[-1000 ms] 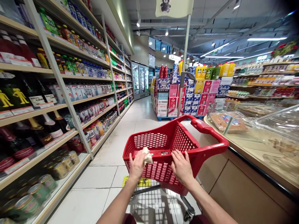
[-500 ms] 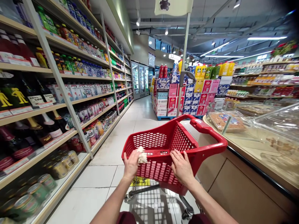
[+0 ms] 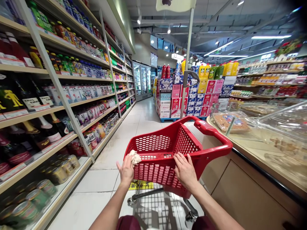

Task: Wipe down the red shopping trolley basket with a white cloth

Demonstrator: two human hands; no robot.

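Note:
A red plastic shopping cart point(image 3: 150, 142) stands side-on in front of me, its handle pointing right. My left hand point(image 3: 126, 171) is closed on a crumpled off-white cloth point(image 3: 135, 158) and presses it against the near rim at the cart's left corner. The left thumb sticks out to the side. Farther right along that rim, my right hand point(image 3: 184, 171) grips the cart, its fingers hooked over the top edge and its palm against the perforated side. The basket floor shows only in part behind the near wall.
Drink shelves point(image 3: 72, 76) line the aisle's left side. A display counter point(image 3: 240, 153) with packaged food point(image 3: 231, 121) stands close on the right, beside the cart handle. Stacked cartons point(image 3: 176, 99) and a metal pole point(image 3: 187, 64) are beyond the cart. Tiled floor point(image 3: 96, 182) runs along the shelves.
My left hand has slid the cloth a little left along the near rim toward the corner. My right hand has stayed at nearly the same place on the rim.

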